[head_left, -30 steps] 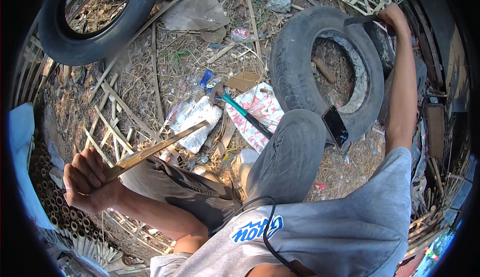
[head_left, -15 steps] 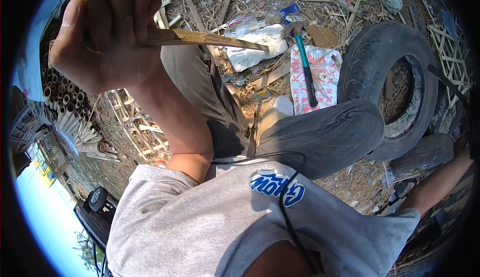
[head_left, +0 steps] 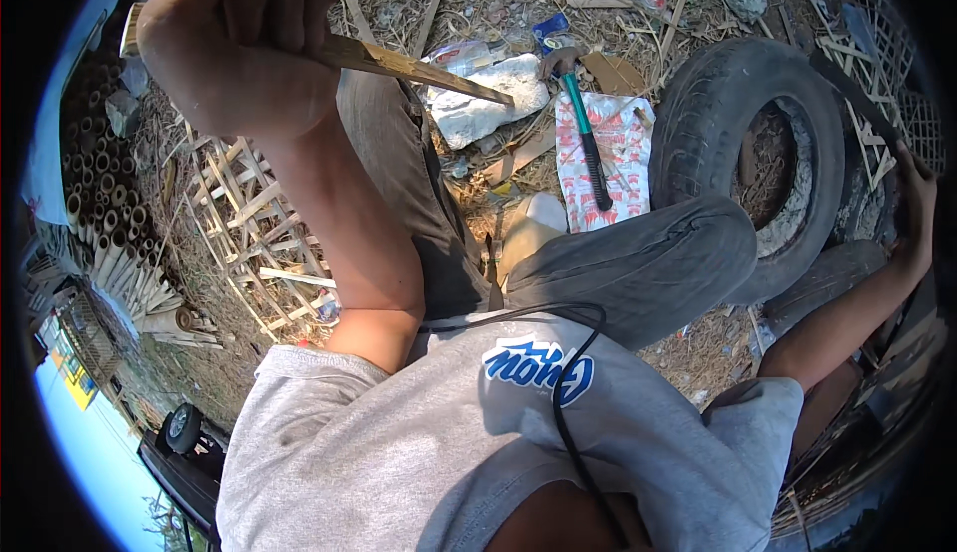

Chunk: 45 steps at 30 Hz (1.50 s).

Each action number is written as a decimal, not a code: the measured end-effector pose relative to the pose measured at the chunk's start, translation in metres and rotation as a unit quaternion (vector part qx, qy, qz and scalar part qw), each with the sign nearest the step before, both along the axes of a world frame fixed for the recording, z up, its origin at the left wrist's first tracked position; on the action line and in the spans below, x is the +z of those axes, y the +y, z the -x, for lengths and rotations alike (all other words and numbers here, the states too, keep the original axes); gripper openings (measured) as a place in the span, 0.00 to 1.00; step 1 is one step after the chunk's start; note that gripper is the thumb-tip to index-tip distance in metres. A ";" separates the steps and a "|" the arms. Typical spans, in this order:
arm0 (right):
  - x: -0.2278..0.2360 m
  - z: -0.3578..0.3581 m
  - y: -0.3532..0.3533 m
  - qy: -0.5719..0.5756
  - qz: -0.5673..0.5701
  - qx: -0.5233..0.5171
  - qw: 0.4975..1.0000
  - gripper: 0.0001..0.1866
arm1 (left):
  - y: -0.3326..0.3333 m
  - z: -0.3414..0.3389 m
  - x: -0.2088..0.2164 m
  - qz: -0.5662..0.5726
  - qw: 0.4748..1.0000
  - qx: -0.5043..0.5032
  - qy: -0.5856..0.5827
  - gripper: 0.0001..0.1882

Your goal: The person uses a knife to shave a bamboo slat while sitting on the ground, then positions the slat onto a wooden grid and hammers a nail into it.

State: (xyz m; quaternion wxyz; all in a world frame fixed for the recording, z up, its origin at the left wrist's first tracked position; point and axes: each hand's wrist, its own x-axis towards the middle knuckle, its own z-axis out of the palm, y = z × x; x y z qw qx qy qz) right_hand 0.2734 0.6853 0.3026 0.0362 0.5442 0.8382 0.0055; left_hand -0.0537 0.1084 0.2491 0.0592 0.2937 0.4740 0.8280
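At the upper left, my left hand (head_left: 239, 63) is closed around a split bamboo strip (head_left: 399, 63). One end pokes out past the hand's left side; the other reaches over a whitish stone block (head_left: 483, 113). I cannot tell whether the tip touches the block. Far right, my right hand (head_left: 919, 198) grips a long dark blade-like tool (head_left: 862, 93), which points up and away beside the tire; its fingers show only partly. A hammer (head_left: 586, 138) with a teal and black handle rests on a white and red printed sheet (head_left: 626, 173), between the block and the tire.
A worn tire (head_left: 688, 143) stands near my bent right knee. Left of my arm lies a bamboo lattice (head_left: 244, 218), with stacked bamboo poles (head_left: 100, 183) beyond it. Scraps, strips and dry straw litter the ground. A dark cable (head_left: 558, 392) hangs across my shirt.
My right hand has come into view with more of the dark tool, which has risen. The left hand and bamboo strip are slightly higher in view, and the whole view has shifted.
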 end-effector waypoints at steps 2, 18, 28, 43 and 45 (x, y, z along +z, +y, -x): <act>0.006 0.005 -0.095 0.106 0.022 -0.021 0.994 0.29 | -0.005 0.003 -0.003 -0.048 0.997 -0.059 -0.022 0.18; -0.193 0.057 -0.506 0.359 0.762 -0.193 0.502 0.36 | -0.013 -0.049 -0.010 0.032 0.987 0.118 0.108 0.18; -0.202 0.057 -0.539 0.339 0.543 0.039 0.767 0.38 | -0.015 -0.061 -0.005 -0.032 0.979 0.071 0.190 0.22; -0.263 0.037 -0.547 0.342 0.634 -0.188 0.667 0.36 | -0.043 -0.047 -0.010 -0.038 0.979 -0.187 0.074 0.18; -0.222 0.051 -0.543 0.352 0.656 -0.226 0.628 0.36 | -0.046 -0.049 -0.004 -0.023 0.972 -0.218 0.085 0.18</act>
